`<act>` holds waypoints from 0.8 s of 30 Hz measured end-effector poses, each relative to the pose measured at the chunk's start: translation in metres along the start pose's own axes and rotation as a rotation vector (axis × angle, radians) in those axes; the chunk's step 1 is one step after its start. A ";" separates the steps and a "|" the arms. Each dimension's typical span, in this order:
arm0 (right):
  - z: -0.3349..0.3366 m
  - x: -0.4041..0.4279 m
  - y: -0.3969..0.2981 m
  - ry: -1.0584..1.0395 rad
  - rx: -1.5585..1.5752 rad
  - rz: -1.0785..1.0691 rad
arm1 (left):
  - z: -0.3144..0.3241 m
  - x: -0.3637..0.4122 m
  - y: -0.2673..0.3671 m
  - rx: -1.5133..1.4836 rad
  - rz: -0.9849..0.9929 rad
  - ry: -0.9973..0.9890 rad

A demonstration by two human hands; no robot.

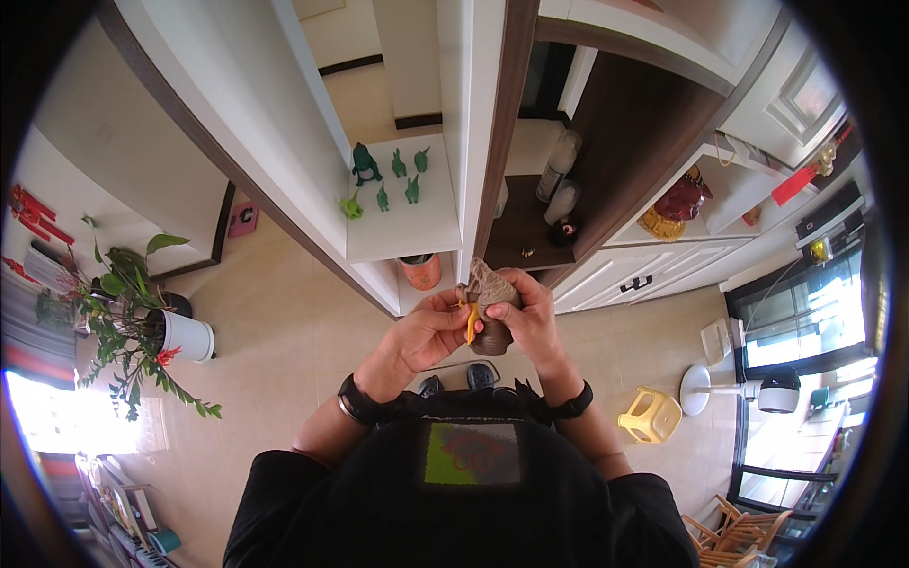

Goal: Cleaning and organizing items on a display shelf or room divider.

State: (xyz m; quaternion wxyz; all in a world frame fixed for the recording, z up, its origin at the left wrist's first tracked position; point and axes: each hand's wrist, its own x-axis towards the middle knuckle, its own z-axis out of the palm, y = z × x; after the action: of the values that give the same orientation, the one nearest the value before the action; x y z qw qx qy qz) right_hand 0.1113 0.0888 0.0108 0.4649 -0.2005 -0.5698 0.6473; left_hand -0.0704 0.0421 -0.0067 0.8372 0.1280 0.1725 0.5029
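Note:
In front of my chest, my right hand point(529, 309) grips a brown ribbed object point(495, 292), which looks like a knitted or rope-wound toy. It narrows at the top and has a rounded lower end. My left hand point(426, 330) is at its left side, with thumb and fingers pinching a small yellow curved piece point(471, 325) against it. Whether the yellow piece is fixed to the brown object is hidden by the fingers. Just beyond my hands, a white shelf point(405, 238) bears several small green animal figurines point(412, 189) and a larger dark green one point(364, 165).
An orange container point(421, 271) stands on the lower shelf. Bottles point(559, 167) occupy the dark cabinet shelf point(522, 227) at right. A potted plant point(188, 335) stands on the floor at left. At right are a yellow stool point(652, 416) and a white fan point(779, 389).

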 end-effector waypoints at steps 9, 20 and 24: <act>-0.003 0.002 0.003 0.177 -0.297 -0.115 | 0.054 -0.009 0.009 0.310 0.127 0.175; -0.006 0.008 0.004 0.431 0.334 0.125 | 0.039 -0.006 0.003 0.922 0.405 0.253; -0.005 0.007 0.000 0.191 0.176 0.014 | 0.036 -0.005 0.007 0.724 0.454 0.330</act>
State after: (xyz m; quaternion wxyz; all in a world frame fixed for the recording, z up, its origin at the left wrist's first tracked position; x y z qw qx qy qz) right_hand 0.1119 0.0968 0.0115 0.5285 -0.2235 -0.4626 0.6759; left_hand -0.0635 0.0395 0.0299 0.5687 0.3649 0.4357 0.5946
